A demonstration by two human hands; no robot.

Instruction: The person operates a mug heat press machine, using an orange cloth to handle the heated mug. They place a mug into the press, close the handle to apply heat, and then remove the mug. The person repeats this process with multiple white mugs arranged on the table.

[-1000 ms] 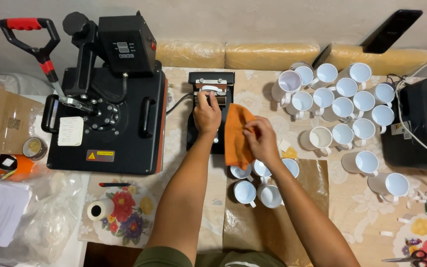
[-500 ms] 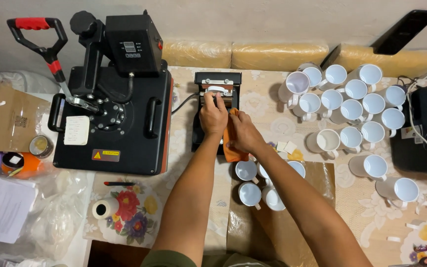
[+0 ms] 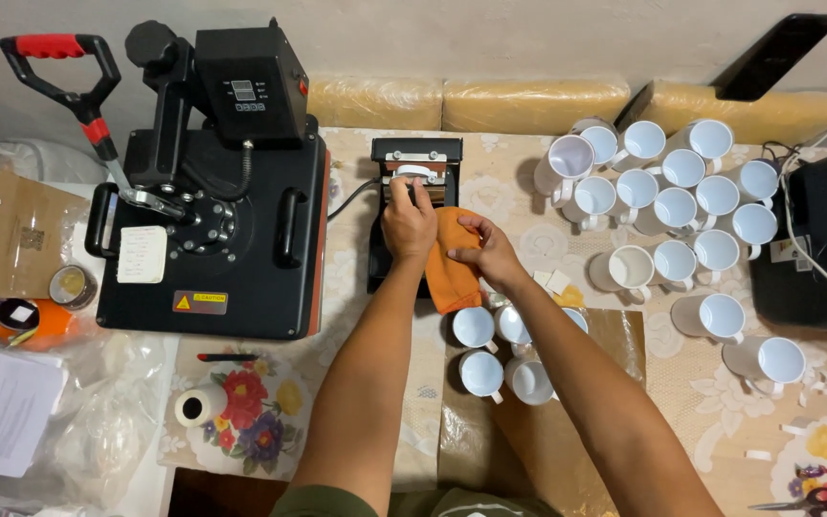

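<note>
Your left hand (image 3: 408,222) now grips the mug press (image 3: 414,182) handle, right hand (image 3: 486,254) has pulled the orange cloth (image 3: 450,273) aside — mug probably seated.

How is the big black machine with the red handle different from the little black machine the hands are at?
The big press is wide, with a long red-gripped lever; the small press is narrow and shows none. Nobody touches the big press; the left hand grips the small press, the right hand presses an orange cloth. Both are black.

Plain pale wall (image 3: 490,38), floral-clothed table (image 3: 356,402), possibly tan cushions (image 3: 528,103) behind
</note>
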